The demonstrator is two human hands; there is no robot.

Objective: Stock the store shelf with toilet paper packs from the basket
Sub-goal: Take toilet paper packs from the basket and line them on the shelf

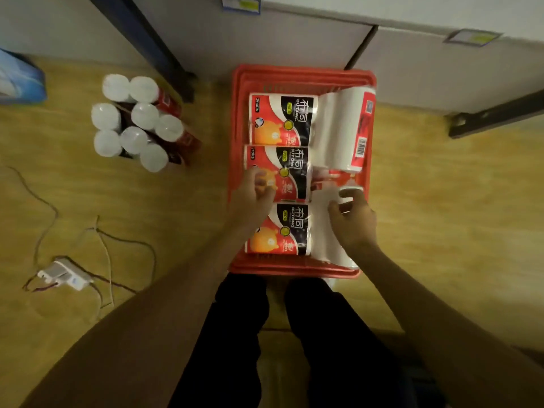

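A red basket is seen on the floor just below the store shelf, set close so the lift up is short. Three printed packs are laid face-up in a column down its left side; white-sided packs are lodged along its right, the far pack tilted against the rim.

The left hand is placed on the middle pack, fingers curled over its left edge. A grip appears to be forming there, though blur keeps it from being confirmed. The right hand is brought down at the near white pack, fingers bent around its upper end, and a hold is judged to be closing rather than settled.

Both hands are worked at once, presumably so two packs can be raised together. The packs are wedged tightly, so a firm pinch on the wrapping is likely needed to free one.

Well to the left, a cluster of upright packs is stood on the floor, and a power strip with loose cables lies nearer. Nothing from this basket is visibly shelved yet.
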